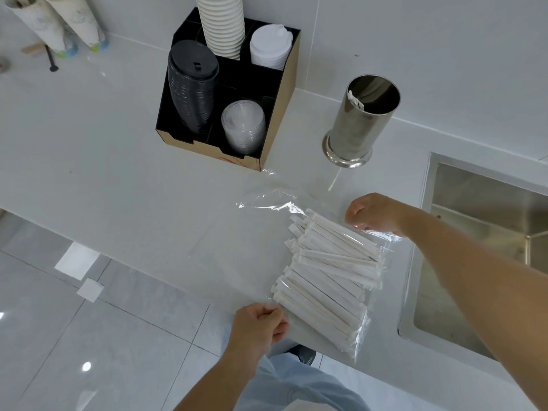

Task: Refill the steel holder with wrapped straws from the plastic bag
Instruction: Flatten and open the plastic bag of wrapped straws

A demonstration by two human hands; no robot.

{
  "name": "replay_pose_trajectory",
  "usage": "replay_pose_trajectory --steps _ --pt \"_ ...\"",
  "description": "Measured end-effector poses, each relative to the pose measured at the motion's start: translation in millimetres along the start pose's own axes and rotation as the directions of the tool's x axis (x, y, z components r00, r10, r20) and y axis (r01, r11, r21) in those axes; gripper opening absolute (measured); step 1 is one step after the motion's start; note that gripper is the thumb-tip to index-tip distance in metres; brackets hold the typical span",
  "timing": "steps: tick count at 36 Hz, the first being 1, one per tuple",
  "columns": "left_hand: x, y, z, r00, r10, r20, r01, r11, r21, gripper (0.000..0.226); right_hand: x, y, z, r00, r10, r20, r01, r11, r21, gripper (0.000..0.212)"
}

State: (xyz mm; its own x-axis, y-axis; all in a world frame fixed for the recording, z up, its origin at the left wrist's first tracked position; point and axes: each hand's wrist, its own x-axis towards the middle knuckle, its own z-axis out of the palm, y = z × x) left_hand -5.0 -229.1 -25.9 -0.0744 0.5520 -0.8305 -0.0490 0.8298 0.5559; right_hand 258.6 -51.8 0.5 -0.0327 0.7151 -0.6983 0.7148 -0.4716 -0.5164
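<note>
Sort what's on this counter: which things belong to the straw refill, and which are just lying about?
Job: steel holder; plastic bag of wrapped straws; left hand and right hand, each gripping a bag edge.

Lying about: lid organizer, paper cups, sink.

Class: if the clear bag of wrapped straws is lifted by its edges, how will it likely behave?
The plastic bag is thin, crinkled film, so probably floppy and slippery. The wrapped straws lie loose and crossed, so they would likely slide. Both hands, left and right, pinch it.
</note>
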Motion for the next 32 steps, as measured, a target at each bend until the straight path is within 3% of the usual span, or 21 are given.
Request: replay_pose_trajectory --steps 11,20,23,32 --pt "-1.3 0.5 -1.9 1.0 -0.009 -0.011 0.009 0.999 -0.031 0.013 -0.9 8.5 -11.0 0.992 0.129 -0.013 -0.119 0.949 0.291 0.009" --pt "-1.0 0.7 -3.6 1.0 -0.017 -0.014 0.017 1.0 0.004 0.014 4.7 6.2 8.8 0.994 0.101 -0.049 -0.092 0.983 0.159 0.014" --pt "-0.3 -0.7 -3.6 1.0 -0.022 -0.012 0.022 1.0 -0.022 0.013 1.4 4.0 10.4 0.999 0.035 -0.024 -0.034 0.998 0.044 0.012" --pt "1.2 -6.4 -3.2 1.0 0.006 -0.003 -0.006 0.998 -0.056 0.015 -18.0 12.3 16.3 0.945 -0.259 -0.199 0.21 0.949 -0.236 0.025"
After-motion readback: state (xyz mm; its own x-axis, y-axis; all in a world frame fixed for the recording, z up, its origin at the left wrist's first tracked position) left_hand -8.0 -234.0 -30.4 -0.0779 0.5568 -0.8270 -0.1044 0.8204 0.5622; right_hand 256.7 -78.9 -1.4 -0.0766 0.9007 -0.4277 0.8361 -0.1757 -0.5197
